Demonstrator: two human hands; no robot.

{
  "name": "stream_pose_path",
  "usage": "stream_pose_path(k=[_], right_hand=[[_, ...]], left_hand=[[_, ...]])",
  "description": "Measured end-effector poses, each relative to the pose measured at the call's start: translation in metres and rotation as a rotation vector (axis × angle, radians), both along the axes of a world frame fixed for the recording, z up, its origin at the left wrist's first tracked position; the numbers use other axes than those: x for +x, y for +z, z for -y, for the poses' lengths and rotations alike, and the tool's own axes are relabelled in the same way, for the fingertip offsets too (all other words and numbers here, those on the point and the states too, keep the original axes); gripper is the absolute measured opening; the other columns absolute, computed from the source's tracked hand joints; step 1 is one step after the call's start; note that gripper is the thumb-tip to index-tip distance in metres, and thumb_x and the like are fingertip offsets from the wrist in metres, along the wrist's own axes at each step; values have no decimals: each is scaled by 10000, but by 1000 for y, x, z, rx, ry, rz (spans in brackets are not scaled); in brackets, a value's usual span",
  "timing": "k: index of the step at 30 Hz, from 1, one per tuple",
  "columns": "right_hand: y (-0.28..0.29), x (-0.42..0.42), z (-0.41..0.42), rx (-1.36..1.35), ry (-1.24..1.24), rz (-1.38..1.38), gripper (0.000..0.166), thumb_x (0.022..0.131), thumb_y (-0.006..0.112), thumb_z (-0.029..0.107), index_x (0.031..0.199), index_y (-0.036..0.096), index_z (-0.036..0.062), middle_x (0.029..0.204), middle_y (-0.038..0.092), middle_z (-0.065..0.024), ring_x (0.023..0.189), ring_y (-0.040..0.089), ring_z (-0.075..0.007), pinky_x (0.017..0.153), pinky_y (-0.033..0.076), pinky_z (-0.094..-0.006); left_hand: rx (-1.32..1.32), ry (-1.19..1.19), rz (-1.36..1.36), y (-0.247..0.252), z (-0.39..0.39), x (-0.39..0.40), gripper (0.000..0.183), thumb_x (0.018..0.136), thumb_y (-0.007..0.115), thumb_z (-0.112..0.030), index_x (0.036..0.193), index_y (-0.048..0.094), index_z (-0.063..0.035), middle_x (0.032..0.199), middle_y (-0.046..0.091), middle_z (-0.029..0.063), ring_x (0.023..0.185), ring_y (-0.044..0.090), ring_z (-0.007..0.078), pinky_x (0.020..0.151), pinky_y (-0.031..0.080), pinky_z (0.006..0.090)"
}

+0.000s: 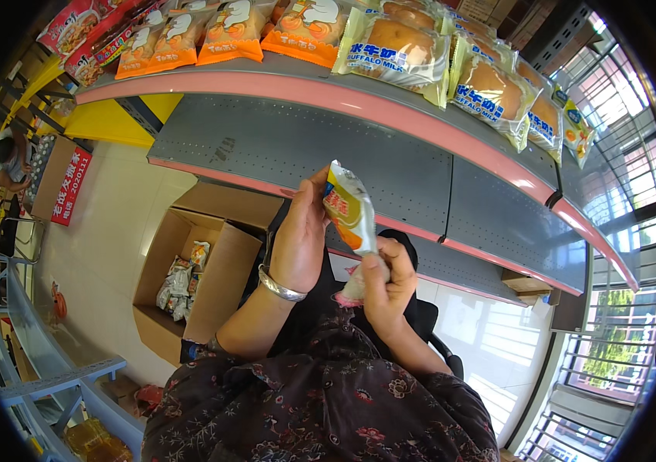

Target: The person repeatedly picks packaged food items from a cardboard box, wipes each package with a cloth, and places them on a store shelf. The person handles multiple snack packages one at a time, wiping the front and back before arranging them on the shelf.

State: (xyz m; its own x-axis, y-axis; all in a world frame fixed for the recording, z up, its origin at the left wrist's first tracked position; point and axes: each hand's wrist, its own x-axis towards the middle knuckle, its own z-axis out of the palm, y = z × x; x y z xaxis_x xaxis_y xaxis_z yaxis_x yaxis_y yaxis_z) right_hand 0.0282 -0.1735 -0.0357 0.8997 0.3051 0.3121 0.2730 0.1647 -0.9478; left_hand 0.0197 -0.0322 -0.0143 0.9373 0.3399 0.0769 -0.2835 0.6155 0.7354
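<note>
My left hand (pixel 299 237), with a silver bangle at its wrist, grips a small snack packet (pixel 351 211) in white, yellow and orange wrapping. The packet is tilted and held in front of my body. A whitish cloth with a pink edge (pixel 356 286) is bunched in the fingers of my right hand (pixel 388 283), right at the packet's lower end. Whether the cloth presses on the wrapper is hard to tell. To the left, an open cardboard box (pixel 235 271) on the floor holds several similar packets (pixel 180 289).
Bagged breads (pixel 397 49) in orange and clear wrappers line the upper shelf edge (pixel 305 86). Below it run grey perforated shelves (pixel 305 138) with pink front strips. A blue-grey rack (pixel 62 381) stands at lower left. Another person (pixel 10 156) is at far left by a bottle box (pixel 53 173).
</note>
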Motion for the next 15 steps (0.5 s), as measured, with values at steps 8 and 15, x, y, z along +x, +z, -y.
stream_pose_path(k=[8,15], right_hand=[[1,17,13,222,0,-268,129,931,501,93,984,570,-2,839,654,-79,703,585,-78,605,436,-196],[3,23,15,298,28,-341,146,937,511,118,995,576,0,865,655,-71,739,606,-82,637,461,-198]], left_hand=[[92,13,-84,8,-10,-4,385,943,485,-207,1282,478,-25,1186,565,36,1070,513,113,930,385,284],[102,49,-68,5,-10,-3,203,906,574,-102,1092,586,-21,1002,630,30,905,558,66,833,429,221]])
